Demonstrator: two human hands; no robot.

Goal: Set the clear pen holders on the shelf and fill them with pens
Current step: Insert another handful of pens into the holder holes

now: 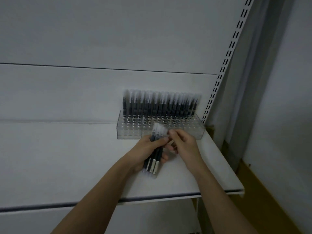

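A white shelf spans the frame from the left edge to the lower right, its front lip running along the bottom. At its back right corner, right of centre in the frame, stands a clear holder against the back panel, just beside the slotted upright. Pens stand upright in its rear rows; the front holes show empty.

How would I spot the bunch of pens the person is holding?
Find the white shelf and the clear pen holder at its right end. Just in front, the left hand grips a bundle of dark pens, loose rather than standing upright in the holder's back rows.
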